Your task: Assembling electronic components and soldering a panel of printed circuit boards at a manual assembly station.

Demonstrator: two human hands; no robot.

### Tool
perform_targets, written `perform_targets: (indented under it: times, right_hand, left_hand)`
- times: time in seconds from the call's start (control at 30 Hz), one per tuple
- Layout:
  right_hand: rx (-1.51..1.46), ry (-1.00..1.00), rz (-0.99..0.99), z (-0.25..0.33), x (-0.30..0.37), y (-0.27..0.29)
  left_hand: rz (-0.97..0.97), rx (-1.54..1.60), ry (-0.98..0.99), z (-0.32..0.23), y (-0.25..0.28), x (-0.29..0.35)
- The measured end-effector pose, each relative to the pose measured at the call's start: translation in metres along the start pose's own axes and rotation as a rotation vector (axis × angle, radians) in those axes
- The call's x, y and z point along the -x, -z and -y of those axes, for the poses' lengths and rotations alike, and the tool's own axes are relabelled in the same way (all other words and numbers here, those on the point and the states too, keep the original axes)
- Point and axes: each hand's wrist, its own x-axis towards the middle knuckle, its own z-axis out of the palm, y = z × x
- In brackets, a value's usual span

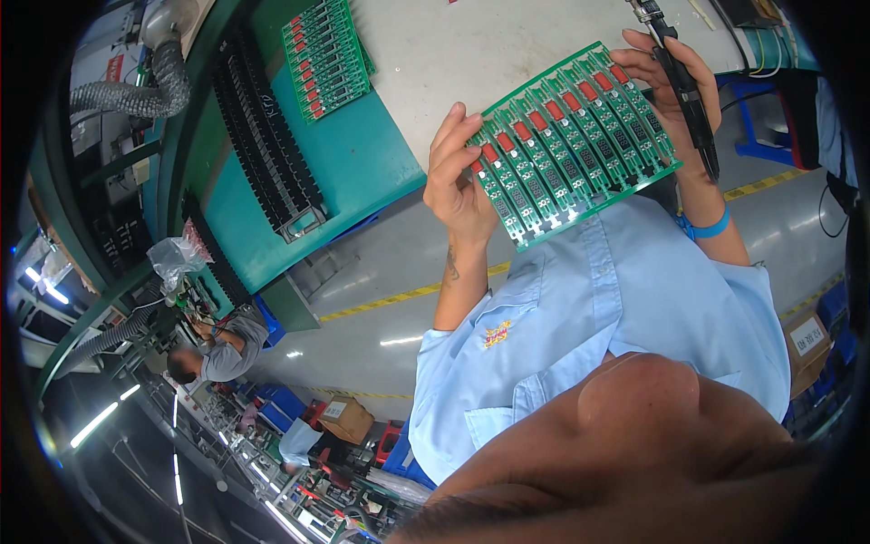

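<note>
A green circuit board panel (573,138), made of several narrow strips with red parts along them, is held up in front of my chest. My left hand (458,181) grips its left edge, fingers over the front and thumb by the lower corner. My right hand (671,82) holds the panel's upper right edge. The same hand also clasps a black pen-shaped tool (686,91), which runs down past the wrist with a cable at its top. A blue band (707,227) sits on my right wrist.
A second green panel (326,54) lies on the teal workbench (362,154), beside a long black slotted rack (263,136). A grey flexible hose (136,91) hangs at the upper left. A co-worker (222,349) sits at a bench at the lower left, near cardboard boxes (344,419).
</note>
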Motion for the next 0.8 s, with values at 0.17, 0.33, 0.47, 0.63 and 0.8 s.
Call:
perform_targets:
  times: [0.17,0.33,0.47,0.63,0.8]
  right_hand:
    - [0.024,0.012,0.002,0.0028,-0.0012,-0.0021]
    - [0.045,0.02,0.011,0.0042,-0.0024,-0.0031]
    - [0.05,0.033,0.024,0.0044,-0.0032,-0.003]
    - [0.066,0.04,0.043,0.0054,-0.0043,-0.0032]
    - [0.039,0.022,0.039,0.0053,-0.0031,-0.0022]
  left_hand:
    - [-0.002,-0.017,0.0,-0.0002,0.0008,0.0016]
    - [-0.003,-0.022,-0.006,0.0012,0.0013,0.003]
    - [0.0,-0.02,-0.006,0.0004,0.0011,0.0027]
    - [-0.003,-0.016,-0.001,-0.0016,0.0014,0.0022]
    - [-0.004,-0.014,-0.003,-0.0006,0.0007,0.0019]
